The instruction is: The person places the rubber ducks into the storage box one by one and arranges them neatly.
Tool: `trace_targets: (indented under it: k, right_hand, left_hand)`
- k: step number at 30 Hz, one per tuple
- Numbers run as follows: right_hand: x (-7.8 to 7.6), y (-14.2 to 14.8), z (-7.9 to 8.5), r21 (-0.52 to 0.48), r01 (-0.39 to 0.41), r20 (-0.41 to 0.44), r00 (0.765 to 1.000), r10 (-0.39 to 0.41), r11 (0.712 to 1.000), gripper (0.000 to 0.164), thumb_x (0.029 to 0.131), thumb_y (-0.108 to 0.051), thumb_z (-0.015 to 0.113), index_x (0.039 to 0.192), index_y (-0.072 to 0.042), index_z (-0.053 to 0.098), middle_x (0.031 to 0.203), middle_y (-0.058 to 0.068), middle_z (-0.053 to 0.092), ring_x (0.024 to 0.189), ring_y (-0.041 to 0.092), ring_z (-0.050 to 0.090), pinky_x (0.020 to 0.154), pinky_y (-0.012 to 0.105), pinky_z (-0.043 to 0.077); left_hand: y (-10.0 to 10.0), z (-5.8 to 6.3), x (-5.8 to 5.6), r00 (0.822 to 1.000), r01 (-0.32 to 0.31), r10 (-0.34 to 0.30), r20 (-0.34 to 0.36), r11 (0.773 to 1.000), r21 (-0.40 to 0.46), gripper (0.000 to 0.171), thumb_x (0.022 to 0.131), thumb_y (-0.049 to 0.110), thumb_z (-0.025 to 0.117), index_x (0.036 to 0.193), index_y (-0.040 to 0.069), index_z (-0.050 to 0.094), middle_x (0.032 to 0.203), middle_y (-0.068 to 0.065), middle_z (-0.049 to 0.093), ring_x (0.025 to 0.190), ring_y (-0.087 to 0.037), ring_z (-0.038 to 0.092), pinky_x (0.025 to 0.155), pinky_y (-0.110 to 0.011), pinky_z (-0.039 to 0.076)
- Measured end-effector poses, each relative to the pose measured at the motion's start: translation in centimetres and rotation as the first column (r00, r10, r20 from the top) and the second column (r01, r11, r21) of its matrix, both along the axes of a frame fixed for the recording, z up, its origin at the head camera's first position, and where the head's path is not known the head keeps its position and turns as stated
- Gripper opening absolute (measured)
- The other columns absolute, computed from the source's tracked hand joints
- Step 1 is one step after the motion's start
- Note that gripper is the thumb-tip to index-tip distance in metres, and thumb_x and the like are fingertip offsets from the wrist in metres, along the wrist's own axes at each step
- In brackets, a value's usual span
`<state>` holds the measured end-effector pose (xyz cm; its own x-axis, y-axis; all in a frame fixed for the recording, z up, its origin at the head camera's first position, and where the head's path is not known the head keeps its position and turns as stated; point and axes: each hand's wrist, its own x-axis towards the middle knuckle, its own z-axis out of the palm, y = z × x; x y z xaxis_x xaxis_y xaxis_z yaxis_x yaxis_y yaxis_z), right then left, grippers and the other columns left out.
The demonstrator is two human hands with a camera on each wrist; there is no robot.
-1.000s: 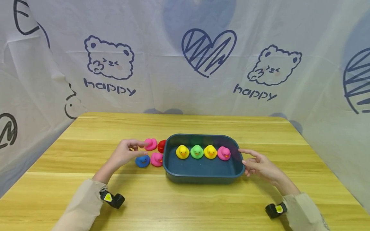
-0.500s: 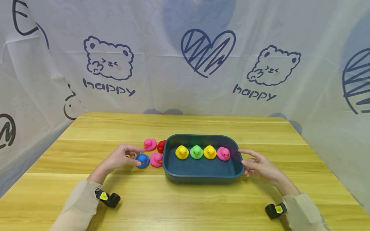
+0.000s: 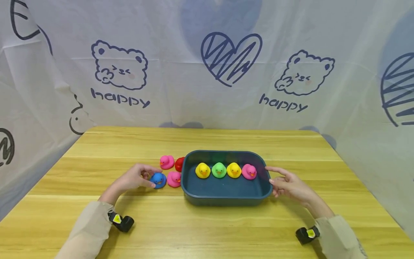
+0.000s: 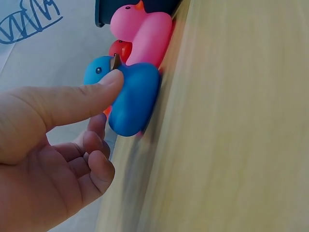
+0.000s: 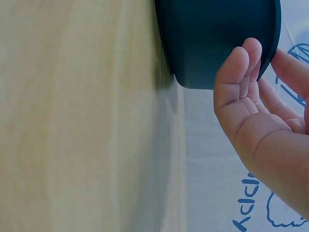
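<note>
Blue duck point(image 3: 158, 181) is sitting left of the bin point(image 3: 226, 202); your left hand point(image 3: 137, 178) is pinching it, your right hand point(image 3: 291, 185) is touching the bin's right end, fingers loose. You should be gripping lightly, clearing the pink duck point(image 3: 174, 179) nearer the bin.

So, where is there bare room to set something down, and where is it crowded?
Bare: the table between tray and curtain; also before the tray, between sleeves; inside the tray, in front of its four ducks. Crowded: left of the tray, where the left hand, blue duck, red duck and two pink ducks cluster.
</note>
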<state>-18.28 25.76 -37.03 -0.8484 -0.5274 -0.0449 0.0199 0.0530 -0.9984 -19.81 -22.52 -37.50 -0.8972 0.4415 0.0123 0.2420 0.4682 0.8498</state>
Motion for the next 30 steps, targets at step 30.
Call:
trace_targets:
  k: [30]
  right_hand:
    - [0.2,-0.1,0.3,-0.006,0.0,0.007,1.0,0.001,1.0,0.056,0.092,-0.006,0.049,0.137,0.008,0.018,0.072,0.005,0.055,0.062,0.012,0.055,0.061,0.027,0.05]
  left_hand:
    - [0.5,2.2,0.1,0.998,-0.064,0.061,-0.03,0.993,-0.099,0.025,0.077,0.001,0.067,0.098,-0.008,0.059,0.099,-0.018,0.057,0.085,-0.029,0.055,0.067,-0.031,0.047]
